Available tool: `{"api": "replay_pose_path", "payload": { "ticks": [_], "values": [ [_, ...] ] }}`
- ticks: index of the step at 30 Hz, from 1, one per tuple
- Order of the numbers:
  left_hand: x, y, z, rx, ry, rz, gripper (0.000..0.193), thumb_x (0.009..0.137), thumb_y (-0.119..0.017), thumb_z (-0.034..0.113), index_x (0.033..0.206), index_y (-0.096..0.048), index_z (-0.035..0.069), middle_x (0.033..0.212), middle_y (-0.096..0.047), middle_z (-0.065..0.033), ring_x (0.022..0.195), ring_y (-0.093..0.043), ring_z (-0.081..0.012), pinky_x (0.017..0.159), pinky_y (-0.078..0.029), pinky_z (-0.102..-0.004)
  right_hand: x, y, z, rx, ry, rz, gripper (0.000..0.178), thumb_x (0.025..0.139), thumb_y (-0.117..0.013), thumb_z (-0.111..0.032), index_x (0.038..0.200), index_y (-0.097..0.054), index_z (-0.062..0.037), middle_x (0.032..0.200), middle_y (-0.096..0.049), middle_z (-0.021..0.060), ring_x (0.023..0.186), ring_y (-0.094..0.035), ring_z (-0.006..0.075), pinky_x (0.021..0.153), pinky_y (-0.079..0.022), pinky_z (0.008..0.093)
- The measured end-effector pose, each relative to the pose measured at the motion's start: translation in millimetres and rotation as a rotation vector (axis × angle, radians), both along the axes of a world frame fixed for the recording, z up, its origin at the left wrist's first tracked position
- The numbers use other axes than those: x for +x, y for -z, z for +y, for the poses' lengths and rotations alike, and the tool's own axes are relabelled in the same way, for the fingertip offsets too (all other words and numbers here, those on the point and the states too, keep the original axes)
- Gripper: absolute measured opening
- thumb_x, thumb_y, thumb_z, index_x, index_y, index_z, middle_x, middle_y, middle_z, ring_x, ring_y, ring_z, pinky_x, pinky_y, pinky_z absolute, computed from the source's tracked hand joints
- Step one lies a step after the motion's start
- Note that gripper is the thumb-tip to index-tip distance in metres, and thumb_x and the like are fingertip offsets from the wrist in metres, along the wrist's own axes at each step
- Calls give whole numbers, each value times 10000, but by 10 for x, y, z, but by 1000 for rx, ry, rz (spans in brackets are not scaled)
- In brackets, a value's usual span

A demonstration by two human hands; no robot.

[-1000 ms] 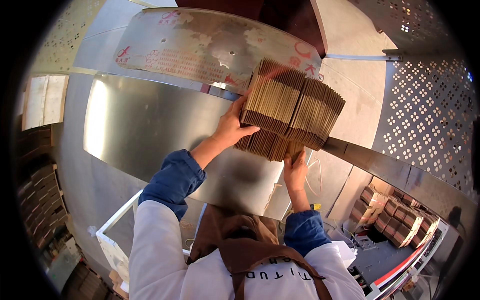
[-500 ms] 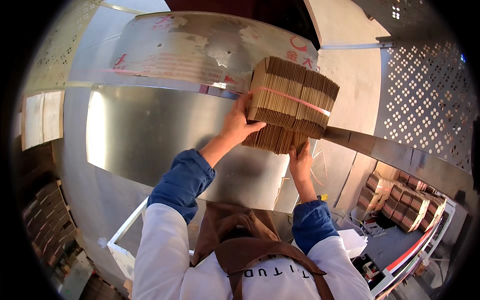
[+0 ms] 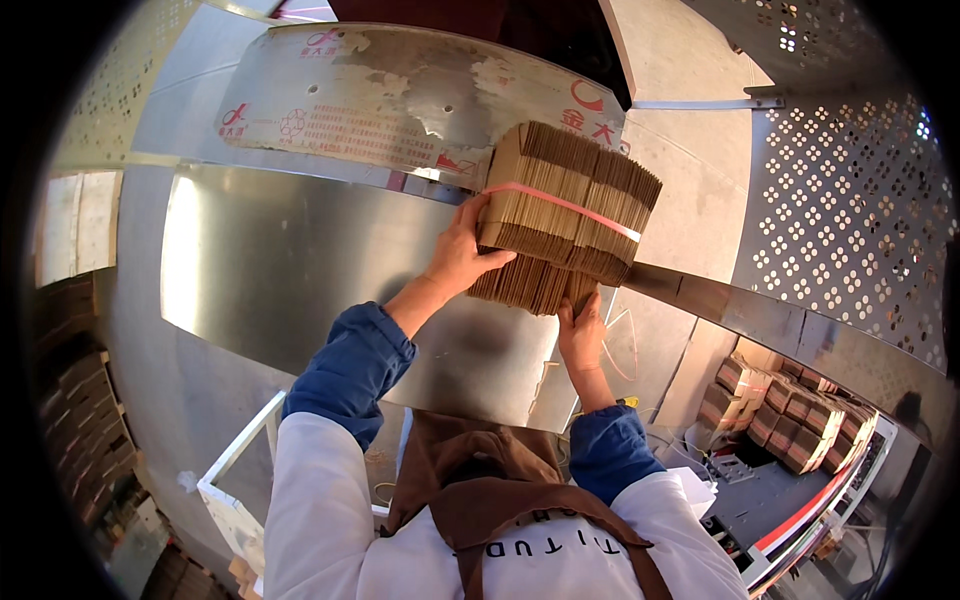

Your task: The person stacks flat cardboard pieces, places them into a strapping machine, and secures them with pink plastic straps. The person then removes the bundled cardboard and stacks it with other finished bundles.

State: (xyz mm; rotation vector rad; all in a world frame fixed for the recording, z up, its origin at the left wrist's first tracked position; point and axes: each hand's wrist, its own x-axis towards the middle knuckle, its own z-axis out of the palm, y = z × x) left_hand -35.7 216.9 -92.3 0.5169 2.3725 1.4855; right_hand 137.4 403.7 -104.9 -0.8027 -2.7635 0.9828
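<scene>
A thick bundle of folded brown cardboard [image 3: 570, 200], tied round with a pink strap [image 3: 560, 203], is held up above the right part of a shiny metal table. Against its left end and lower corner presses my left hand [image 3: 462, 252], thumb along the near side. My right hand [image 3: 583, 328] grips the near right part from below, the fingers partly hidden under the cardboard. Beneath the strapped part, a lower layer of cardboard edges [image 3: 525, 285] shows towards me; I cannot tell if it is a separate bundle.
The bare metal tabletop [image 3: 300, 250] lies to the left, with a worn, red-printed metal panel [image 3: 380, 100] behind it. A perforated metal guard [image 3: 840, 210] and a metal rail [image 3: 740, 300] stand on the right. More strapped cardboard bundles [image 3: 800, 420] sit lower right; stacked cardboard [image 3: 85, 420] fills the left.
Both hands and the cardboard bundle have shifted slightly left and nearer in the picture. The whole surroundings have also shifted a little left. The grip looks the same.
</scene>
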Motion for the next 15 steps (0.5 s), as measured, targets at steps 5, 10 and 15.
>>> {"api": "replay_pose_path", "payload": {
  "ticks": [5, 10, 15],
  "values": [
    [-19, 42, 17, -6, 8, -13, 903, 674, -814, 236, 1392, -296, 60, 1289, -507, -175, 1141, -552, -329, 938, -479, -388, -13, -7, 9, -19, 11, 15, 587, 850, -609, -217, 1298, -325, 33, 888, -611, 299, 779, -601, 483, 646, -481, 503],
    [-52, 10, 12, 11, 36, -114, 907, 674, -812, 272, 1387, -291, 63, 1301, -500, -193, 1153, -536, -361, 946, -470, -417, 12, 49, 34, -6, 4, -23, 679, 847, -618, -236, 1352, -276, 60, 899, -616, 305, 748, -610, 468, 636, -495, 500],
    [-62, -7, 35, 9, 30, -129, 922, 676, -812, 276, 1397, -273, 73, 1281, -522, -191, 1137, -555, -348, 945, -474, -412, -9, 54, 10, -16, 16, -32, 678, 854, -618, -250, 1347, -277, 66, 889, -616, 304, 745, -608, 471, 630, -494, 504]
  ]
}}
